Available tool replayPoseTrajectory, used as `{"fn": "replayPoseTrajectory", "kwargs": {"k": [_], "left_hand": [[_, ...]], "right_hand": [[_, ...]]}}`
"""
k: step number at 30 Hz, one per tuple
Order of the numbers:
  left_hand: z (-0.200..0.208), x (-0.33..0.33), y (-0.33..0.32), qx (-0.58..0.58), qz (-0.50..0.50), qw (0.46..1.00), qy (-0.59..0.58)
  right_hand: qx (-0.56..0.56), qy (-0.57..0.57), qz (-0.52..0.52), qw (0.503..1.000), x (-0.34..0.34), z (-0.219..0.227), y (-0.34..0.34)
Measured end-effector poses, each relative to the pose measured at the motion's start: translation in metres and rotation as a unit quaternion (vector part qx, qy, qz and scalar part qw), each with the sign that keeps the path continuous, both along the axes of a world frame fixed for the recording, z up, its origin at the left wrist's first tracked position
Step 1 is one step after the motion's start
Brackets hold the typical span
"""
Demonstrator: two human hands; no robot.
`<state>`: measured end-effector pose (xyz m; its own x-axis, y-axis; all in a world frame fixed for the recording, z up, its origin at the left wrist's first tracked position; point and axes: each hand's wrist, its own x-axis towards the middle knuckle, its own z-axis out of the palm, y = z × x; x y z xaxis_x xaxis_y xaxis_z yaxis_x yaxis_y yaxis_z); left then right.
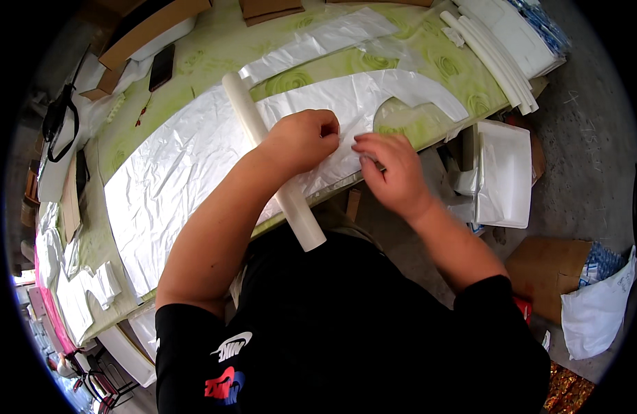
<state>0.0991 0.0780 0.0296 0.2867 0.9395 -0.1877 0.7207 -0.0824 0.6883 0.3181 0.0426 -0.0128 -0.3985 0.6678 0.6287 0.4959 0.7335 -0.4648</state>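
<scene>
My left hand (304, 141) is closed, fingers curled in, just above a long sheet of thin white plastic film (187, 165) spread over the table. Whatever its fingertips hold, if anything, is hidden. Facing it, my right hand (395, 171) hovers at the table's near edge. Its fingers are loosely bent and the thumb stands apart from them, with nothing visible between. A pale round tube (301, 219), which looks like a roll, lies slantwise across the film. My left forearm crosses over its middle, and its near end sticks out past the table edge toward my body.
The table has a green floral cover (442, 65). Several white rolls (494, 62) lie at its right end, and a dark phone (162, 67) at the far left. On the right stand a white plastic bin (506, 172) and a cardboard box (544, 272) beside a white bag (594, 310).
</scene>
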Motion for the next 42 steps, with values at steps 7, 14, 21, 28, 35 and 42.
{"fn": "replayPoseTrajectory", "kwargs": {"k": [7,14,21,28,35,42], "left_hand": [[0.003,-0.004,-0.008,-0.010,0.047,0.992,-0.113],[-0.011,-0.007,0.024,-0.081,0.244,0.892,-0.371],[0.017,-0.073,-0.026,-0.007,0.252,0.858,-0.448],[-0.022,-0.203,-0.102,0.015,0.401,0.895,-0.193],[-0.031,-0.145,-0.099,0.383,0.174,0.907,-0.028],[-0.056,-0.109,-0.099,0.228,0.156,0.961,0.021]], "right_hand": [[0.066,-0.171,-0.179,0.967,-0.011,-0.015,0.088],[0.083,-0.168,-0.026,0.982,-0.024,-0.017,0.072],[-0.011,-0.178,-0.292,0.940,0.048,-0.041,0.121],[0.057,-0.075,-0.199,0.975,0.059,-0.036,0.097],[0.025,-0.175,0.058,0.983,-0.050,-0.001,0.039],[-0.101,-0.174,-0.152,0.968,0.011,-0.046,0.127]]}}
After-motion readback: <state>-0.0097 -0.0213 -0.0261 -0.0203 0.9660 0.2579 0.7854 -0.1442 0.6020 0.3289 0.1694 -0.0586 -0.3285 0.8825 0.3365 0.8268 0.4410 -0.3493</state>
